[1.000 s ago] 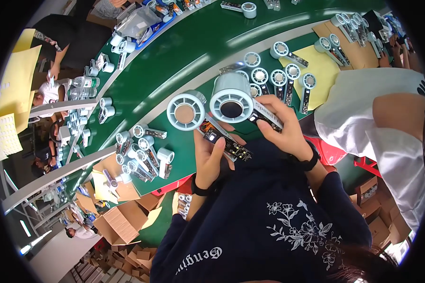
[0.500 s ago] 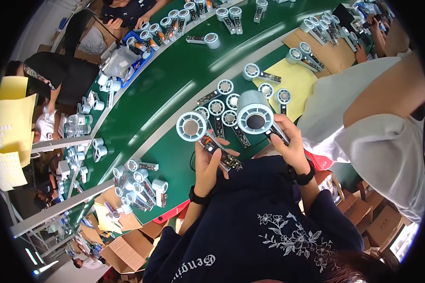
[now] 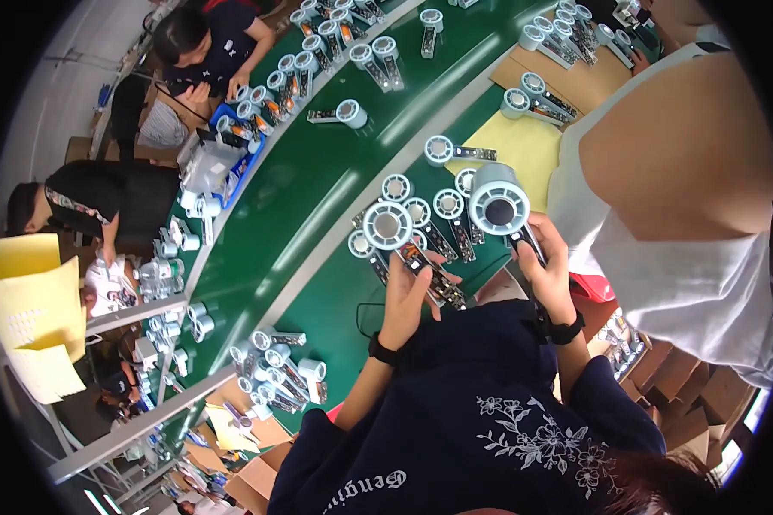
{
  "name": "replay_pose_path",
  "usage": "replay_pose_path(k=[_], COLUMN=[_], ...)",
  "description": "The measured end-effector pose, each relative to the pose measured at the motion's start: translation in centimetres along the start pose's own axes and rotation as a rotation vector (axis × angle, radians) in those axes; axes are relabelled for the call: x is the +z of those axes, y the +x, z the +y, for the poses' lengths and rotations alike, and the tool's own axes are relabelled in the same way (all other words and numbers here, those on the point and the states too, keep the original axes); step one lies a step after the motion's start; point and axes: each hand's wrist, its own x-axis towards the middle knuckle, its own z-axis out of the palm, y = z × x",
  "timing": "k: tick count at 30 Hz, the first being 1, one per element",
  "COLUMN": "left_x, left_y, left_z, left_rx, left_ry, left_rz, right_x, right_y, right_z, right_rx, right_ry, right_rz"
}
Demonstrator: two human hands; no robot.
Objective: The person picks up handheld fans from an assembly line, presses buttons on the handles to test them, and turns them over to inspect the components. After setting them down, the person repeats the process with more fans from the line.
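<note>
My left hand (image 3: 405, 294) is closed around the handle of a light-blue handheld fan (image 3: 387, 226), its round grille facing up. The handle is uncovered, showing a dark circuit board and a bit of orange. In my right hand (image 3: 548, 264) is a second, similar fan (image 3: 495, 184), held by its dark handle, with a black disc at the centre of its head. Both fans are raised above the green bench, side by side and apart. Just beyond them, several more fans (image 3: 448, 204) lie with boards exposed, partly hidden by the held ones.
A green conveyor belt (image 3: 296, 184) curves past, carrying scattered fans. More fans cluster at the lower left (image 3: 275, 378). A yellow sheet (image 3: 515, 150) lies at right, beside a co-worker's white sleeve (image 3: 653, 257). Across the belt, people sit near a blue tray (image 3: 253, 159). Cardboard boxes (image 3: 687, 378) stand lower right.
The view has turned, so the belt and bench things sit lower in the picture. My hands appear farther right, still holding the same two fans.
</note>
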Motion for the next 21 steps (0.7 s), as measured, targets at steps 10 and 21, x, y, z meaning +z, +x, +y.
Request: replay_pose_path(k=[10,21], left_x=[0.4,-2.6], left_y=[5.7,25.8], left_z=[0.6,-1.2], left_rx=[-0.072,-0.013], left_ry=[0.093,0.743], left_rz=[-0.093,-0.193], right_x=[-3.8,-10.9], right_y=[2.0,7.4], right_z=[2.4,14.1], right_rx=[0.138,0.311], right_ry=[-0.294,-0.468], right_rz=[0.156,0.161])
